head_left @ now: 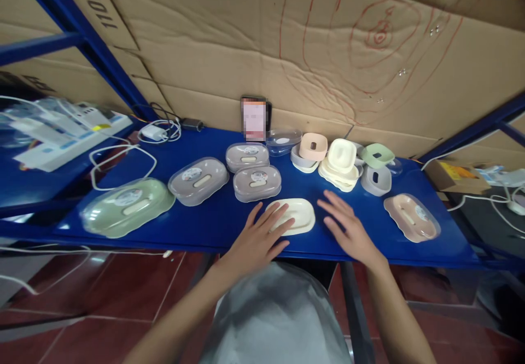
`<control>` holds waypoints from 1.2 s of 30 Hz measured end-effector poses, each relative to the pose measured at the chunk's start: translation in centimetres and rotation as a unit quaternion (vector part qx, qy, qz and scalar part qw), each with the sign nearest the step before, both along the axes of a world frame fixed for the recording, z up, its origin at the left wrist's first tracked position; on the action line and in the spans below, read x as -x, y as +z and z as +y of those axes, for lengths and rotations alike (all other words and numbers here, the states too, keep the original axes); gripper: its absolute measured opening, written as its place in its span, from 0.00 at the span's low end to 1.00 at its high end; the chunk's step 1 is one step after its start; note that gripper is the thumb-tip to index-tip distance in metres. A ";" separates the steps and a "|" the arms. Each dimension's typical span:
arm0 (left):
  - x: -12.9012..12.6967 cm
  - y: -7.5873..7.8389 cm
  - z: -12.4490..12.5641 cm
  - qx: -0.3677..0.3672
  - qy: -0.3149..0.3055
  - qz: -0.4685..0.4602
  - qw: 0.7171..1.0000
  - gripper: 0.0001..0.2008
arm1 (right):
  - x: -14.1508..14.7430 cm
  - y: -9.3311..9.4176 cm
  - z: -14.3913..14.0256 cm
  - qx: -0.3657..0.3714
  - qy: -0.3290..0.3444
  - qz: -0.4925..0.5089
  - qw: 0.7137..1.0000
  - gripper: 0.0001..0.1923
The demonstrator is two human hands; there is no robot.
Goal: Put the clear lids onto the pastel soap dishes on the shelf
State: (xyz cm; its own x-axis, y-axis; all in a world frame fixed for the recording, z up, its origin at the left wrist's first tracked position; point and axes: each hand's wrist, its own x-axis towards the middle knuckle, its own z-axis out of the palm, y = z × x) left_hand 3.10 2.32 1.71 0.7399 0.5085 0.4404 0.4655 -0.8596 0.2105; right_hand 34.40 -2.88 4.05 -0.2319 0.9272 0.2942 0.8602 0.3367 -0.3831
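A cream oval dish [304, 215] lies on the blue table, near its front edge. My left hand [260, 239] reaches over the dish's left side with its fingers spread. It covers part of the dish, and I cannot tell whether the fingertips touch it. To the right of the dish, a small gap apart, my right hand [348, 228] is open with nothing in it. Behind the right hand stands a stack of cream pieces [342, 156], beside a peach cup-like piece [313, 146], a green piece [378, 156] and a grey one [376, 180].
Lidded oval boxes stand on the blue table [213, 224]: green [129, 208], several grey-mauve [257, 183] and a pinkish one [412, 217]. A phone [255, 118] leans on the cardboard wall [205, 41]. White cables [123, 151] lie left; blue posts [88, 47] flank the table.
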 end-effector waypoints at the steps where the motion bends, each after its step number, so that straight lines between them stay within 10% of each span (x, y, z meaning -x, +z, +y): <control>1: 0.1 -0.1 0.2 0.011 0.001 -0.002 1.000 0.19 | -0.9 0.4 1.4 -0.025 -0.028 -0.003 0.999 0.24; 11: 0.9 -0.4 0.8 0.083 0.005 -0.037 0.996 0.11 | -8.3 -0.2 9.1 -0.117 -0.157 -0.109 0.974 0.22; 18: 0.7 -0.5 0.7 0.093 0.008 -0.033 0.995 0.11 | -5.0 1.8 8.7 -0.163 -0.126 -0.142 0.968 0.25; 28: 1.2 -0.2 0.5 0.079 -0.005 -0.057 0.995 0.13 | 1.1 3.4 18.1 -0.070 -0.125 -0.153 0.978 0.29; 36: 1.4 -0.6 0.2 0.079 -0.017 -0.090 0.993 0.23 | 0.7 2.8 5.7 -0.127 -0.011 0.068 0.990 0.20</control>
State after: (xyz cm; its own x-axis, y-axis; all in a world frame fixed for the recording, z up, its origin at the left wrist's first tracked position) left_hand 1.67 2.53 1.15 0.6749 0.5577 0.4832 0.3787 -0.8238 0.4218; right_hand 33.75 2.86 6.84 -0.1548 0.8240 0.5451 0.8152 0.4182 -0.4007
